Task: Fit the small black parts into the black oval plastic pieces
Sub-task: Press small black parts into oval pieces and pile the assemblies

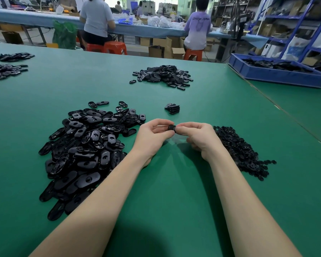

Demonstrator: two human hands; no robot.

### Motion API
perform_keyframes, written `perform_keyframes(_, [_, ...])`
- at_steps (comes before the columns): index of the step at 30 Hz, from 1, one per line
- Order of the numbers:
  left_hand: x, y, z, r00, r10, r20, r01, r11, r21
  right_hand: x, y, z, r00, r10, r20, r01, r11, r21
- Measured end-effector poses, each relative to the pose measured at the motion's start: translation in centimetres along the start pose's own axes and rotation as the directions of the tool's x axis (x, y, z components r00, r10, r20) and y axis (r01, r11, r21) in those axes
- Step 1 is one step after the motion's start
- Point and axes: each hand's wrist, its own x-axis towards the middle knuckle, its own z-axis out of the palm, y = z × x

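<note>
On the green table (174, 182): two hands meeting over one small black piece (171, 127).
Left hand (152, 138) and right hand (196, 137) both pinch the piece at their fingertips, raised just above the table between the stocks. Pile of black oval pieces (85, 145) lies left of the left hand; heap of small black parts (239, 151) just right of the right hand. Small stack of ovals (172, 108) just beyond the hands; a further pile (163, 75) far centre; blue bin (278, 71) far right.
</note>
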Motion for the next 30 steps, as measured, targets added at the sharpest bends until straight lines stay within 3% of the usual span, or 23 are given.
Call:
perform_keyframes(6, [0.04, 0.18, -0.03, 0.997, -0.079, -0.002, 0.079, 0.995, -0.068, -0.07, 0.22, -0.11, 0.999, -0.012, -0.032, 0.01, 0.999, -0.053])
perform_keyframes(11, [0.3, 0.51, -0.29, 0.988, -0.15, 0.045, 0.156, 0.968, -0.196, -0.1, 0.17, -0.33, 0.998, 0.012, 0.061, -0.016, 0.998, 0.065])
perform_keyframes(15, [0.31, 0.66, -0.29, 0.989, -0.138, 0.05, 0.143, 0.985, -0.098, 0.02, 0.25, -0.57, 0.997, -0.025, 0.073, 0.023, 1.0, 0.021])
perform_keyframes(30, [-0.02, 0.46, -0.03, 0.989, -0.146, -0.009, 0.145, 0.989, -0.031, 0.03, 0.49, 0.0, 0.99, -0.106, 0.091, 0.106, 0.994, 0.006])
